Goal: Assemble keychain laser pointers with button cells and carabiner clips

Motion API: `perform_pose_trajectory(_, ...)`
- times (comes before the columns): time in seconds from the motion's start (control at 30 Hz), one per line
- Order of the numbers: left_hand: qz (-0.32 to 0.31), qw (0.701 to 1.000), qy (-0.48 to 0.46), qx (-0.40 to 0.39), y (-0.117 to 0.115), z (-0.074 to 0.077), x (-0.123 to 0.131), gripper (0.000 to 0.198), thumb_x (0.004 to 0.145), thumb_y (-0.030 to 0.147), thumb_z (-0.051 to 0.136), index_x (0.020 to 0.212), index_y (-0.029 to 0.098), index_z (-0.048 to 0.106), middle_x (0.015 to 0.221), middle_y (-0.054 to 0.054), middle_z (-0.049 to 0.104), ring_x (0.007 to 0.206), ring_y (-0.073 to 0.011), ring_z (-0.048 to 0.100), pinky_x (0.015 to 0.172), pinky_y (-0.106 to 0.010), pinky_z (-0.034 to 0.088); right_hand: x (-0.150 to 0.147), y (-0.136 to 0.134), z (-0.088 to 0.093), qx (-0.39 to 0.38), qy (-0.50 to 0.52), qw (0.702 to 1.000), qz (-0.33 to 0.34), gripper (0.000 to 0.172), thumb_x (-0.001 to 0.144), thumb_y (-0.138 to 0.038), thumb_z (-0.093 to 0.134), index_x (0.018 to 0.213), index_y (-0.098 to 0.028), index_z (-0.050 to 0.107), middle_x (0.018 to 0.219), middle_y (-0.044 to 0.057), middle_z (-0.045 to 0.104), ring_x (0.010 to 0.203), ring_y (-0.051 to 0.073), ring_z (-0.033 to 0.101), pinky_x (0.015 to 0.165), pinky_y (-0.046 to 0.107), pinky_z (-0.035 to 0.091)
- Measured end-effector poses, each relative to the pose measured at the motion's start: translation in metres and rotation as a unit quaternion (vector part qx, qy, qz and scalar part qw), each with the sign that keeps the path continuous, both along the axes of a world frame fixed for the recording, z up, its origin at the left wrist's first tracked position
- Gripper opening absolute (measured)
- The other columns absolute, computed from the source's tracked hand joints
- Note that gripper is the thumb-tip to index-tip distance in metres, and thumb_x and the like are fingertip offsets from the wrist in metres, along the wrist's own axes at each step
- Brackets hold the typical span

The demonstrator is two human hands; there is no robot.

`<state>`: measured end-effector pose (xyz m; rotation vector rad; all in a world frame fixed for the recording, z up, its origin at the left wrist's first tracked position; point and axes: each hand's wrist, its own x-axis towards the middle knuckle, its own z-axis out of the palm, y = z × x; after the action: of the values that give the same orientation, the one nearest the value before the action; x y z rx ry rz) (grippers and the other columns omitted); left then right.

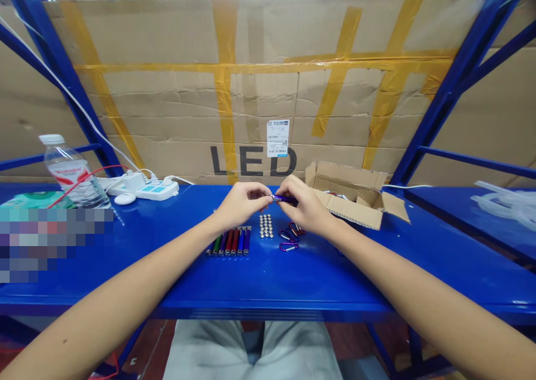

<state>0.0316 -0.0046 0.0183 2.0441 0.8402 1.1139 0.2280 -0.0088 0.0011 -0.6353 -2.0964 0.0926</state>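
Over the blue table, near the silver discs, a slim purple tube sat between both hands — left hand fingers pinched at its metal end, right hand fingers clamped around its body.

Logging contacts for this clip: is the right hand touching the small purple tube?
Touching. The head view shows the right hand gripping the purple tube between its fingers.
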Motion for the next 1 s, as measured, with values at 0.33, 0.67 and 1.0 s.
perform_pose_trajectory(0.33, -0.011, 1.0, 0.011, 0.002, -0.002, 0.0015, -0.0011, 0.014, 0.077, 0.027, 0.068, 0.082, 0.013, 0.069, 0.067, -0.001, 0.065, 0.062, -0.0115, 0.057, 0.062, -0.024, 0.046, 0.0032, 0.0003, -0.0034, 0.04, -0.107, 0.993, -0.036, 0.021, 0.097, -0.02, 0.042, 0.097, -0.015, 0.062, 0.083, 0.006, 0.051, 0.073, 0.018, 0.049, 0.065, 0.031, 0.038)
perform_pose_trajectory(0.67, 0.001, 0.997, 0.057, 0.043, 0.0008, -0.0048, 0.0001, 0.011, 0.08, 0.026, 0.064, 0.082, 0.016, 0.068, 0.074, -0.001, 0.068, 0.066, -0.0127, 0.058, 0.063, -0.025, 0.046, 0.0028, 0.0027, -0.0028, -0.049, -0.105, 0.993, -0.014, 0.021, 0.094, -0.019, 0.046, 0.09, -0.016, 0.066, 0.08, 0.006, 0.06, 0.074, 0.018, 0.054, 0.07, 0.032, 0.041)
perform_pose_trajectory(1.0, -0.009, 0.992, 0.094, 0.078, 0.0019, -0.0071, -0.0015, 0.013, 0.082, 0.026, 0.061, 0.085, 0.016, 0.068, 0.076, -0.002, 0.068, 0.069, -0.0135, 0.058, 0.064, -0.025, 0.044, 0.0033, 0.0047, 0.0032, -0.186, -0.088, 0.979, 0.009, 0.023, 0.089, -0.027, 0.05, 0.073, -0.017, 0.062, 0.065, 0.001, 0.057, 0.063, 0.015, 0.049, 0.061, 0.028, 0.036)
